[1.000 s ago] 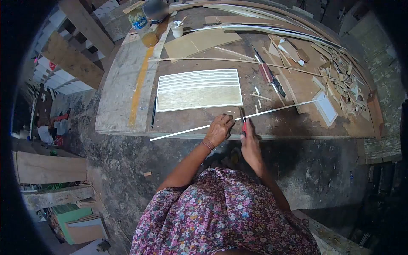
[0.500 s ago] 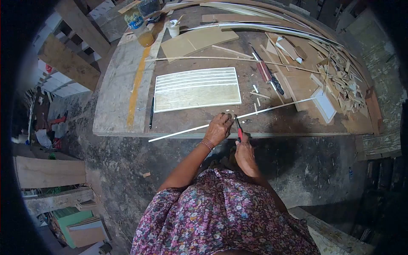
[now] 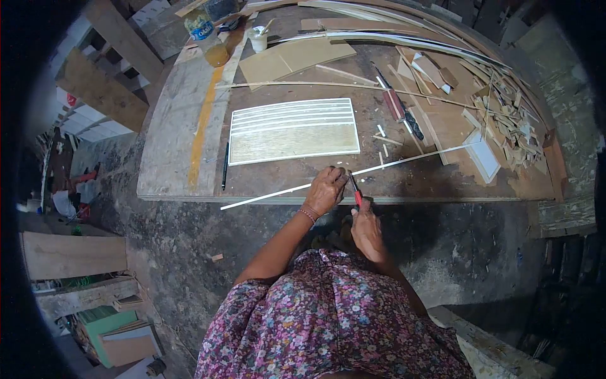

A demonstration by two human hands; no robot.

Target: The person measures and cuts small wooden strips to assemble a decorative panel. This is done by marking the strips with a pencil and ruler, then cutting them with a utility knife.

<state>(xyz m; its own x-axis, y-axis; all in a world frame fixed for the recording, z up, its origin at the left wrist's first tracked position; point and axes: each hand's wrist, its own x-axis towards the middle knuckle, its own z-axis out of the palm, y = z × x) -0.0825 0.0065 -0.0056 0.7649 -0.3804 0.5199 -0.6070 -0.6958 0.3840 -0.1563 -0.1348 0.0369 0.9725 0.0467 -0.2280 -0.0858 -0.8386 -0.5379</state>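
Observation:
My left hand presses down on a long thin white strip that lies slanted along the near edge of the workbench. My right hand grips a red-handled cutter whose blade meets the strip just right of my left fingers. Beyond the strip lies a rectangular wooden panel with several white strips glued across its upper part and a white border.
A black pencil lies left of the panel. A bottle and small cup stand at the far left. Wood offcuts, a white framed piece and long curved strips crowd the right and far side.
My right hand has drawn the cutter slightly back toward me and left along the strip. My left hand stays pressed on the strip.

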